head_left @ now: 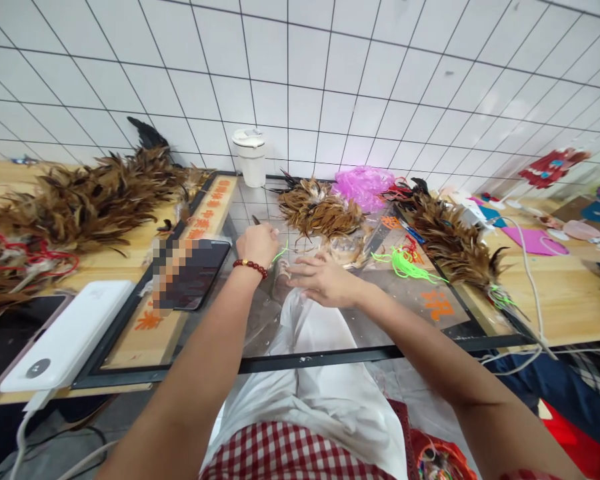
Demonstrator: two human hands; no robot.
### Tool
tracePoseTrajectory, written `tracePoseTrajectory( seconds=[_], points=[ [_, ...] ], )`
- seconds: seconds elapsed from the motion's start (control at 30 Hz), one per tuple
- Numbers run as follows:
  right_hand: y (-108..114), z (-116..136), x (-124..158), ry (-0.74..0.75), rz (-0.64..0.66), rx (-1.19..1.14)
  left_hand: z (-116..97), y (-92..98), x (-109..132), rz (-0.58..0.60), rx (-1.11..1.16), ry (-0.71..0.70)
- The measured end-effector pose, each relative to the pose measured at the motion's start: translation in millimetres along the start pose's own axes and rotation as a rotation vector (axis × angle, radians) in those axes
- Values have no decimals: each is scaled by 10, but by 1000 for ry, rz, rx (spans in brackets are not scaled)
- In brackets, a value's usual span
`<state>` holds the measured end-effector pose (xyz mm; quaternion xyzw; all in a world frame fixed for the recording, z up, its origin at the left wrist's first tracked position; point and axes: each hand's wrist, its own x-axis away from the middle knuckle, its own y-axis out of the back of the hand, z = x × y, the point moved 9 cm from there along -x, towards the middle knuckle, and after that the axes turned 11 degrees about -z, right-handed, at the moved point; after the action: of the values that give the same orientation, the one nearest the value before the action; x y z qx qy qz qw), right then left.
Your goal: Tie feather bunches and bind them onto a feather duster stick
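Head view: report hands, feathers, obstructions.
Left hand curled at thin green string; right hand spread. Brown feather bundle beyond. Crumpled purple plastic beside it, away from hands.

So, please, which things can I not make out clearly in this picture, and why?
In the head view:
Left hand: its own back hides most of its fingers and their grip.
Right hand: it covers whatever lies beneath its palm.
White cup: the lid hides any contents.
Black phone: pixelated blocks cover its left part.
Pink-edged phone: the picture's left edge cuts it off.
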<state>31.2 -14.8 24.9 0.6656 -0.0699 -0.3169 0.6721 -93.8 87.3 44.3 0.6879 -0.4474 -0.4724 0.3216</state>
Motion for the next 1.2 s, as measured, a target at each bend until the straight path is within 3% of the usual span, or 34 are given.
tracePoseTrajectory(
  seconds=[0.07, 0.17, 0.27, 0.33, 0.4, 0.5, 0.57, 0.63, 0.7, 0.8, 0.87, 1.0, 1.2],
  points=[
    [-35, -79, 93, -15, 7, 10, -59, 18, 19, -53, 55, -36],
    [77, -559, 252, -193, -56, 123, -153, 107, 32, -208, 263, -100],
    [308, -940, 381, -368, -200, 232, -164, 199, 25, -363, 600, -104],
    [451, -963, 400, -435, -323, 255, -122, 221, 15, -432, 826, -46],
    [480, -795, 326, -413, -371, 207, -88, 197, 13, -447, 1022, 51],
    [323, -403, 111, -266, -283, 78, -115, 104, 48, -367, 1282, 213],
    [202, -275, 18, -231, -231, 29, -184, 6, 95, -257, 1431, 321],
    [131, -340, -5, -299, -251, -27, -266, -125, 163, -120, 1547, 434],
    [135, -551, 53, -459, -380, -196, -352, -266, 250, 16, 1624, 535],
    [141, -877, 235, -716, -664, -702, -468, -441, 393, 162, 1689, 631],
    [104, -944, 302, -807, -768, -1005, -553, -517, 482, 233, 1715, 652],
    [93, -855, 306, -858, -810, -1241, -714, -571, 603, 335, 1762, 632],
    [11, -860, 348, -973, -866, -1335, -761, -572, 660, 358, 1808, 669]
  ],
)
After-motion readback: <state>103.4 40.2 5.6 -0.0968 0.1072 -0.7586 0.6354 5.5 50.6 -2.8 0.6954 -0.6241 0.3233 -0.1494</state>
